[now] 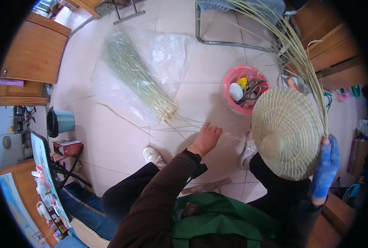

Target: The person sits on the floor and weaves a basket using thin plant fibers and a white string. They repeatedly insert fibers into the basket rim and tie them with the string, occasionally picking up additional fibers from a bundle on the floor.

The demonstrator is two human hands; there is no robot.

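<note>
A round coiled straw mat or basket base (286,133), stitched in spiral rows, is held up over my right thigh. My right hand (326,164), in a blue glove, grips its right edge together with a long bundle of dry grass stems (311,71) that arcs up and to the left. My left hand (207,138) is bare and reaches out over the floor, its fingers partly curled. Thin loose strands (174,127) run close to those fingers; whether any is pinched between them cannot be made out.
A tied-looking sheaf of straw (140,80) lies on clear plastic sheeting (168,52). A pink bucket (230,80) holds scissors, white thread and a yellow item. Around are a metal chair frame (199,28), a wooden piece (206,186), a bin (65,121) and a side table (43,167).
</note>
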